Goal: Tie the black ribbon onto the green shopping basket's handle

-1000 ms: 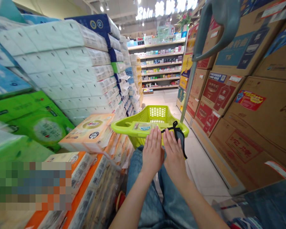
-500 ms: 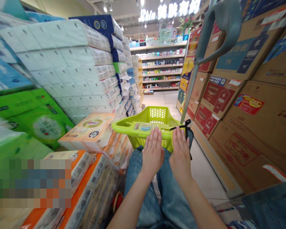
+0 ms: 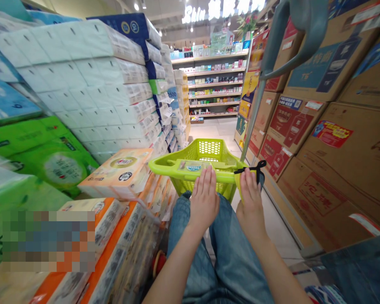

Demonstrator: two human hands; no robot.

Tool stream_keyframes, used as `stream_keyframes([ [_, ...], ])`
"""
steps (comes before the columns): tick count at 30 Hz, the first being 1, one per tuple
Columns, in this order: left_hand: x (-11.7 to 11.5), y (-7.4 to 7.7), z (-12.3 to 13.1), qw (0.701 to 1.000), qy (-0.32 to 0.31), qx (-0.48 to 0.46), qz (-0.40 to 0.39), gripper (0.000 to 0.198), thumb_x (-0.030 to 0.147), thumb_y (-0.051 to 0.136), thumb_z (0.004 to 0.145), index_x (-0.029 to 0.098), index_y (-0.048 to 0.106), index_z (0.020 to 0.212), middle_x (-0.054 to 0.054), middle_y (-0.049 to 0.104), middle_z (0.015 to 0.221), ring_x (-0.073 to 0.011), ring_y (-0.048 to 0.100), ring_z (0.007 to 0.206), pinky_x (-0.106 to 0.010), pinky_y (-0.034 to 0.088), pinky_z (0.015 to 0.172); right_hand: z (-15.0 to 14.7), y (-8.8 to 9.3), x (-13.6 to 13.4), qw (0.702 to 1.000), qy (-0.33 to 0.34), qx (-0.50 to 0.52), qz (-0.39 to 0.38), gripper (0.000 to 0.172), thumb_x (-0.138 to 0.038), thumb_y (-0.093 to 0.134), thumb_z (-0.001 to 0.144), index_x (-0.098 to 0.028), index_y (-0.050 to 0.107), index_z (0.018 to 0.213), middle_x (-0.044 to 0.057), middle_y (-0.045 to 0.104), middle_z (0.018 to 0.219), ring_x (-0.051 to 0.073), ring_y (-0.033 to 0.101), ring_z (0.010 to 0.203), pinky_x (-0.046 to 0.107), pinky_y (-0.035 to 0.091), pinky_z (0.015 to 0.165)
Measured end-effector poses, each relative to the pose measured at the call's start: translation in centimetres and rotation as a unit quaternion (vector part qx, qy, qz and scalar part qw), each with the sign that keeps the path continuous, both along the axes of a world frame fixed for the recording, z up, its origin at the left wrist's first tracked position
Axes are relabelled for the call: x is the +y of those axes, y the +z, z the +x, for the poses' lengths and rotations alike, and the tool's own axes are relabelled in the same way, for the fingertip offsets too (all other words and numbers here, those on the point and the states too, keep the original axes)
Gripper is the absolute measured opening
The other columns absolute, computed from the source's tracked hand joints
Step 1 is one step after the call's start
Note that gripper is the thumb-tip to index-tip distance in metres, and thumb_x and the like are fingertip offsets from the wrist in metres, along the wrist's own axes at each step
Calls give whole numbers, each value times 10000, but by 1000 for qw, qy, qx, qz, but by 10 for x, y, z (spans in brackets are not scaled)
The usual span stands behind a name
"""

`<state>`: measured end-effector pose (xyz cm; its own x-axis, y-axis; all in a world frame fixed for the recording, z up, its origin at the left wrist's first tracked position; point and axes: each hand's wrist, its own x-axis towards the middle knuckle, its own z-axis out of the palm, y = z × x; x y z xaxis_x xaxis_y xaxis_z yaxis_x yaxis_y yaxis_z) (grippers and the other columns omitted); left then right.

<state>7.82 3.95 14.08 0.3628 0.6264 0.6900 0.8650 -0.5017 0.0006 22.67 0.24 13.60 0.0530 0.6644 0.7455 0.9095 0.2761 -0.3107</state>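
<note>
"Well, where did the person stand out, then?"

"In a supermarket aisle [image 3: 209, 131], between tall stacks of tissue packs [image 3: 91, 80] on the left and brown cartons [image 3: 332, 177] on the right, with stocked shelves [image 3: 213, 84] at the far end."

"And closest to the person?"

"A lime-green plastic basket [image 3: 164, 165] sat just beyond the denim-clad legs [image 3: 231, 253], beside a grey-blue hook [image 3: 291, 42] on a metal pole [image 3: 251, 116]. A flat, clear-wrapped packet [image 3: 193, 167] lay across the top of the basket, near its rim."

"What about the hands?"

"Both were at the basket's near rim. The left hand [image 3: 204, 200] was open, its fingers [image 3: 207, 181] straight and close together, resting at the rim just below the packet and holding nothing that showed."

"The right one?"

"The right hand [image 3: 251, 207] was open too, its fingers [image 3: 248, 185] upright and uncurled against the basket's bent handle [image 3: 238, 179]. A black cord [image 3: 250, 170] ran just above the fingertips, tied to a dark pouch [image 3: 260, 177] behind them. Whether those fingers had hold of the cord, nobody could tell."
</note>
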Motion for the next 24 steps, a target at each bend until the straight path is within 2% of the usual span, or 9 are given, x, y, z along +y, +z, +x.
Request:
stream_keyframes([
  [4, 0, 0, 1, 1000, 0, -1, 2, 746, 145, 450, 884, 40, 163, 1564, -166, 273, 1629, -266, 171, 1535, -462, 290, 1216, -7, 3, 2, 999, -29, 22, 0, 839, 24, 298, 825, -193, 74, 1604, 140, 237, 1645, 227, 155, 1537, 556, 277, 1200],
  [9, 2, -3, -2, 999, 18, 16, 22, 682, 111, 410, 906, 76, 216, 1559, -159, 340, 1604, -250, 225, 1522, -451, 339, 1196, -50, 4, 3, 998, 11, -57, -16, 769, -23, 317, 905, -202, 54, 1605, 108, 330, 1614, 201, 193, 1531, 508, 283, 1208],
  [12, 2, -3, -4, 999, 21, 23, 26, 659, 107, 388, 922, 82, 219, 1558, -155, 353, 1598, -243, 230, 1521, -445, 351, 1190, -60, 2, 2, 998, 11, -60, -11, 769, -24, 322, 913, -202, 37, 1605, 98, 356, 1603, 189, 210, 1526, 494, 277, 1212],
  [17, 0, 0, -1, 1000, 8, 10, 5, 735, 125, 446, 877, 51, 186, 1560, -163, 297, 1621, -260, 188, 1531, -449, 300, 1213, -32, 1, -1, 998, 15, -58, -9, 800, -1, 300, 892, -239, 24, 1604, 95, 360, 1603, 179, 207, 1526, 504, 264, 1216],
  [21, -1, 1, 1, 1000, 8, 4, 4, 743, 131, 441, 880, 50, 163, 1564, -162, 286, 1626, -255, 175, 1535, -446, 278, 1222, 4, 0, 4, 1000, -4, 18, 2, 863, 33, 302, 811, -219, 76, 1605, 122, 244, 1647, 219, 158, 1538, 558, 238, 1215],
  [24, -2, 1, 3, 1000, 8, 1, 5, 741, 135, 442, 884, 47, 160, 1564, -162, 284, 1627, -260, 180, 1534, -448, 276, 1222, 15, -1, 9, 998, -12, 67, 10, 912, 44, 321, 758, -188, 70, 1603, 132, 166, 1666, 232, 120, 1543, 557, 251, 1212],
])
